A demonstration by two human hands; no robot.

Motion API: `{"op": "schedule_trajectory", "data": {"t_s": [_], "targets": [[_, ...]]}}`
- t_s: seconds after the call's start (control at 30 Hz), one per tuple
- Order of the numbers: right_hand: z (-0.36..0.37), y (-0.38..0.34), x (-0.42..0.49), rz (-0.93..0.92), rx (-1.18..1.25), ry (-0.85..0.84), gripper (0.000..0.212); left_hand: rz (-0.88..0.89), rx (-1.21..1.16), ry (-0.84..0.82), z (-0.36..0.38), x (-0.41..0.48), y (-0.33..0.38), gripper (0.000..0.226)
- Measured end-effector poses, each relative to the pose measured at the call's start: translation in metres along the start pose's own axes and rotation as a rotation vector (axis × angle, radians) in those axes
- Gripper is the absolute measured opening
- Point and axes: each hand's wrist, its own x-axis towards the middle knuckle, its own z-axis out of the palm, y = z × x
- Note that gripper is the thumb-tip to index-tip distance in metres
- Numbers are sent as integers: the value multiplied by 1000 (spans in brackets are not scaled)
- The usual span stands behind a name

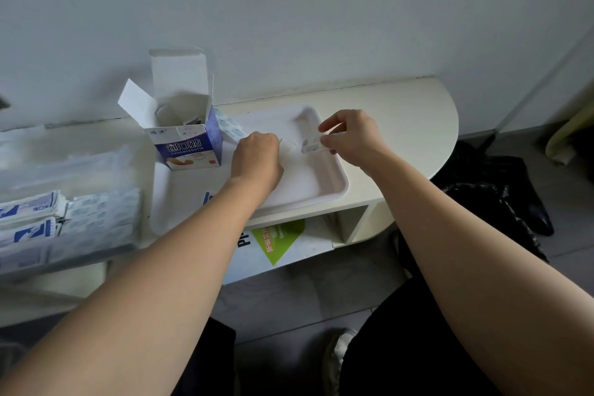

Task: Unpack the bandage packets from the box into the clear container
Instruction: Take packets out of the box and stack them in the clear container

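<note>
White plastic tray lies under both hands. The right hand pinches a small bandage packet between thumb and fingertips, just over the tray. The left hand sits knuckles-up, fingers curled under and hidden. A strip of packets runs in beneath it from its far left side, though I can't tell whether it grips the strip. The blue-and-white box, flaps open, stands just left of the left hand. Further left, the clear container holds stacked packets.
</note>
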Motion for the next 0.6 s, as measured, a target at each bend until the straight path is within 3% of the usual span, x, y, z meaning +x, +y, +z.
{"op": "schedule_trajectory", "data": {"t_s": [0.07, 0.17, 0.37, 0.53, 0.6], "targets": [[-1, 0, 0, 5, 25, 7, 19, -35, -41, -26, -1, -1, -2, 24], [1, 1, -1, 3, 55, 2, 20, -104, -78, -93, -1, 0, -6, 53], [7, -1, 0, -21, 61, -38, 23, -225, -229, -203, 0, 4, -10, 30], [13, -1, 3, -14, 61, -49, 26, -251, -246, -166, -3, 2, -8, 51], [18, -2, 3, -19, 44, -76, 30, -250, -250, -185, -6, 1, -10, 41]]}}
